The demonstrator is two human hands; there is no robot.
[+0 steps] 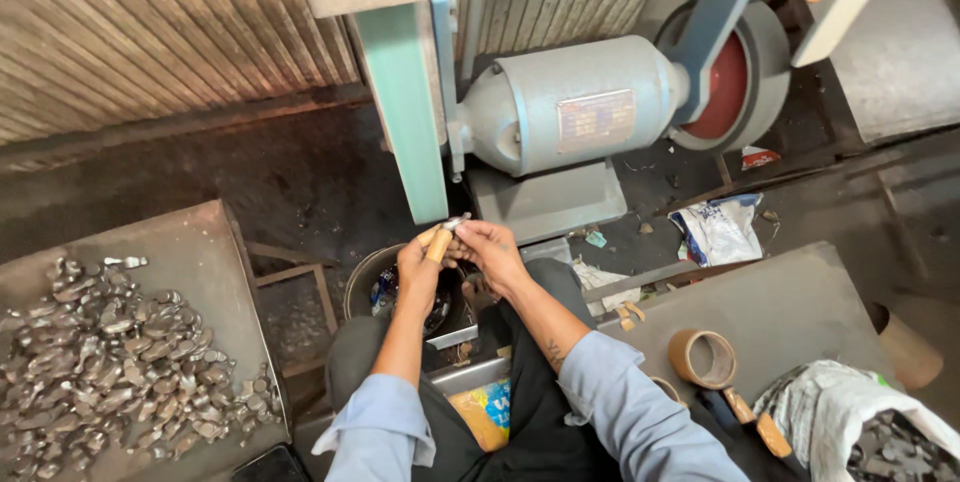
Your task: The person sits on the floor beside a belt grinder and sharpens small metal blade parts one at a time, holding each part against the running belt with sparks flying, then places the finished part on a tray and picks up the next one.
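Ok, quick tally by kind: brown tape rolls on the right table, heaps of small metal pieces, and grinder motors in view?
Brown tape rolls: 1
Heaps of small grey metal pieces: 1
Grey bench grinder motors: 1
Total: 3

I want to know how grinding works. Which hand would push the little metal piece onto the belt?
Probably the left hand: its taped fingers pinch the small metal piece just below the green belt. The right hand only steadies it.
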